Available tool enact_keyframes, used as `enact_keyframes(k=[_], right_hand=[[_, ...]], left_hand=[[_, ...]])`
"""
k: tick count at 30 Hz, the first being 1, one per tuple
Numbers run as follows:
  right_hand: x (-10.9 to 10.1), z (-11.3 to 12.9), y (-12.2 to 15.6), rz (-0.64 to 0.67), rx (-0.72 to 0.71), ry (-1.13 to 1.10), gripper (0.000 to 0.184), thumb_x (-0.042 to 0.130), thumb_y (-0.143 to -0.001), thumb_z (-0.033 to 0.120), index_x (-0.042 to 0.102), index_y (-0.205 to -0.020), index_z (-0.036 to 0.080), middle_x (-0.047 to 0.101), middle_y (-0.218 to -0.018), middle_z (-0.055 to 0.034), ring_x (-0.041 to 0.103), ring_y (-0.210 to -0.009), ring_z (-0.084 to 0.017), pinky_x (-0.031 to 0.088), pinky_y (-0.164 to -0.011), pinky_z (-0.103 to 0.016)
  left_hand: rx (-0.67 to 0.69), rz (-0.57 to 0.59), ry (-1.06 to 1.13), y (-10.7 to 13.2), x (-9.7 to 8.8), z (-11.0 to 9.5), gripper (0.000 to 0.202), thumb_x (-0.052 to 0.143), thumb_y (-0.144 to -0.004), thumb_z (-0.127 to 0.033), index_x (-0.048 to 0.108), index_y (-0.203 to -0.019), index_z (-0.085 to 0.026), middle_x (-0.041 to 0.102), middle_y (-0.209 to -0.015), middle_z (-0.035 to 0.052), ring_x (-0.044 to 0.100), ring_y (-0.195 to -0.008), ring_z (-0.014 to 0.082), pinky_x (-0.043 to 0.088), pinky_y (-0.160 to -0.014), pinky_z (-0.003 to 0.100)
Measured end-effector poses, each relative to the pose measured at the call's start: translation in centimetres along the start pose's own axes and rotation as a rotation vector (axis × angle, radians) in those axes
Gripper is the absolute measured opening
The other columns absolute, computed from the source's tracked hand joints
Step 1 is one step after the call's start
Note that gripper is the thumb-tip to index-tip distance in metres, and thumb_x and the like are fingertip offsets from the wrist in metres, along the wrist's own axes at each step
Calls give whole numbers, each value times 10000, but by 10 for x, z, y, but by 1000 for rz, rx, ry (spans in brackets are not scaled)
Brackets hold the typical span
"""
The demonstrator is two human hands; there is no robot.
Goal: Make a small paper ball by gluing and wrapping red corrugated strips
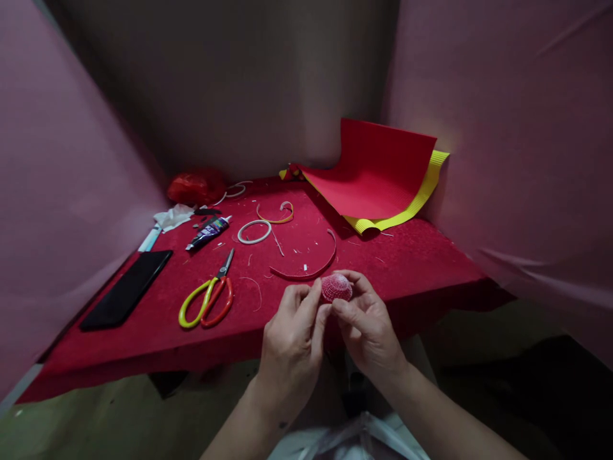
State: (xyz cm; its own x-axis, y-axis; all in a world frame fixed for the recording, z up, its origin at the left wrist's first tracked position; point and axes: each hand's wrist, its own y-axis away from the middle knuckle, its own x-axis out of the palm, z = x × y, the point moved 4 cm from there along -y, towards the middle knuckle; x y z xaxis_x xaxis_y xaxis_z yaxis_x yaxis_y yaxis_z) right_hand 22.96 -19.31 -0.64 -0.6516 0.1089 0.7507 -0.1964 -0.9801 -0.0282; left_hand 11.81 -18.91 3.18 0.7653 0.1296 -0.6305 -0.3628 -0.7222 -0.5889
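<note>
My left hand point(291, 342) and my right hand point(368, 326) meet over the front edge of the red table point(416, 262). Together they pinch a small pink coiled dome point(336, 287) made of ribbed paper strip. The left thumb and fingers press its left side; the right fingers curl round its right side and top. Just beyond the dome a long red curved strip point(306, 271) lies on the table.
Yellow-and-red handled scissors point(208, 299) lie to the left, a black phone point(127, 289) further left, and a glue tube point(209, 232) behind. A white paper ring point(254, 231), an orange strip point(278, 216), a red bag point(196, 186) and red-and-yellow corrugated sheets point(378, 179) sit further back. Pink walls enclose the table.
</note>
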Motion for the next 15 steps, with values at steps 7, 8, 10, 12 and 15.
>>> enact_keyframes(k=[7,8,10,12,15], right_hand=[[1,-2,-1,0,-22,57,361,774,-639,153,620,-947,263,635,-920,18,596,-833,-131,498,-770,-245],[1,-3,-2,2,-25,68,364,778,-640,150,620,-948,265,638,-921,20,598,-837,-129,501,-770,-241],[1,-4,-2,8,-37,93,371,783,-646,140,623,-955,269,647,-929,22,601,-846,-125,505,-773,-232],[1,-5,-3,19,-56,115,381,786,-651,127,629,-967,270,656,-946,23,604,-867,-120,502,-789,-226],[1,-5,-3,54,-73,130,396,784,-661,121,638,-996,274,662,-984,20,606,-919,-122,494,-829,-228]], left_hand=[[7,9,21,-2,-4,1,330,444,-920,-135,543,-1234,-148,577,-913,65,608,-807,141,519,-699,232],[9,6,15,-2,-4,2,330,442,-920,-135,544,-1234,-149,580,-910,67,611,-801,141,521,-694,235],[8,1,5,-1,-4,4,330,442,-921,-134,547,-1233,-157,581,-902,64,615,-788,139,523,-684,235],[16,-11,-4,-1,-5,6,329,445,-921,-130,551,-1230,-158,579,-892,60,617,-779,134,521,-681,229],[17,-16,-18,-1,-7,9,329,454,-917,-119,552,-1229,-159,580,-897,55,614,-789,127,514,-701,224]])
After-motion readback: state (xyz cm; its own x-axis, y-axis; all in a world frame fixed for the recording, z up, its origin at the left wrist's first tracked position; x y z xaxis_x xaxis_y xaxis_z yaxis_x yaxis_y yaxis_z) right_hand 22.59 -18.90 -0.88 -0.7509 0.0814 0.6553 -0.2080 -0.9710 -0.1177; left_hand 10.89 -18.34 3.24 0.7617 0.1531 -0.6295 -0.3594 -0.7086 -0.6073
